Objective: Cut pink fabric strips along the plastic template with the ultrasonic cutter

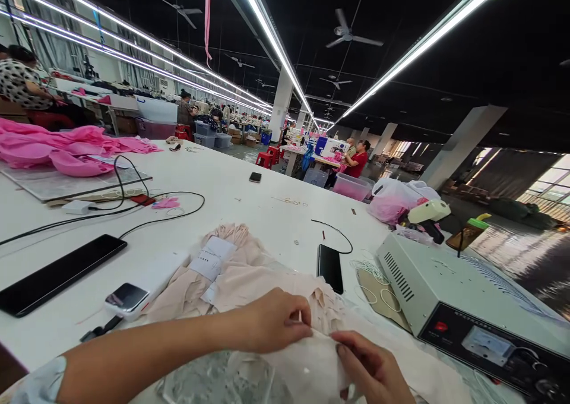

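My left hand (278,321) reaches in from the left, its thumb and fingers pinching the upper edge of a pale beige fabric piece (309,365). Close beside it, my right hand (371,365) pinches the same edge a little to the right. The cloth hangs down between both hands, over a clear plastic surface (218,377). Beyond them lies more thin beige fabric (262,279), with a gathered bundle wrapped in a white paper band (212,257). Part of the right hand is cut off by the bottom of the picture.
On the white table (222,184) lie a black phone (330,267), a dark tablet-like device (62,273), a small square-screened device (127,297) and black cables (178,193). A grey control box (463,291) stands at right. Pink fabric (66,145) is piled at left. People sit working farther off.
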{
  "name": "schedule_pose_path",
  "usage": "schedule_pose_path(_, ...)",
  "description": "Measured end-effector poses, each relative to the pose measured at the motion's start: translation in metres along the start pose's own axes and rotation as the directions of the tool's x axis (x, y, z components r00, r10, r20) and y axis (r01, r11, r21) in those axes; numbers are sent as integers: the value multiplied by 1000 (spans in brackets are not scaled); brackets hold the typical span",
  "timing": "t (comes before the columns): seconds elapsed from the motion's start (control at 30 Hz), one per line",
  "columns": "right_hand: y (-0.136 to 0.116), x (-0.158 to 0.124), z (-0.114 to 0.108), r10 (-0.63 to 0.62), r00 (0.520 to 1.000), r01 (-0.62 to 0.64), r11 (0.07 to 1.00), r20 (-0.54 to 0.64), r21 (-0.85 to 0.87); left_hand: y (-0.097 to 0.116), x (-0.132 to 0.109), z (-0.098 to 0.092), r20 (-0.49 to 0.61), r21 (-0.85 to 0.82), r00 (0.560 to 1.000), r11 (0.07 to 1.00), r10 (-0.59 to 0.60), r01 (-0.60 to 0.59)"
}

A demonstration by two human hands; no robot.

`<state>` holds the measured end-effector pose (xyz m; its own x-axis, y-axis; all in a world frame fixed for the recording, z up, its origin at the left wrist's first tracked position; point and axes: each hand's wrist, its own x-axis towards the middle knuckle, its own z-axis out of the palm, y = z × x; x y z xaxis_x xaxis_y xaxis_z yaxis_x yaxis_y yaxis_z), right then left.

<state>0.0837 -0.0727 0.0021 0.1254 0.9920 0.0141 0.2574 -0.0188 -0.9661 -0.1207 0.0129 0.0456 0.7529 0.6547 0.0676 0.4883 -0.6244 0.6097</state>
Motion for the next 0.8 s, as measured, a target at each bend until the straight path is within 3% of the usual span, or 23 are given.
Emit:
schedule_pose_path(0.2,-7,78,-1,-37,999,39,990,22,-134,-42,27,-27,-105,54,983,986,-151,158)
schedule_pose_path(0.3,4,113,8,-30,1000,28,966,-3,-257,-59,41,-25,-93,139,973,965,-211,223)
schedule_pose_path(0.4,16,133,13,-99,994,74,921,-46,-383,-70,47,-18,-77,243,968,937,-238,250)
schedule_pose_path(0.6,26,120,0,-379,924,295,801,-60,-521,-75,40,-9,-61,390,982,902,-178,188)
schedule_pose_path(0.8,11,80,14,-658,721,665,572,216,-480,-78,44,-14,-57,410,979,890,-193,200)
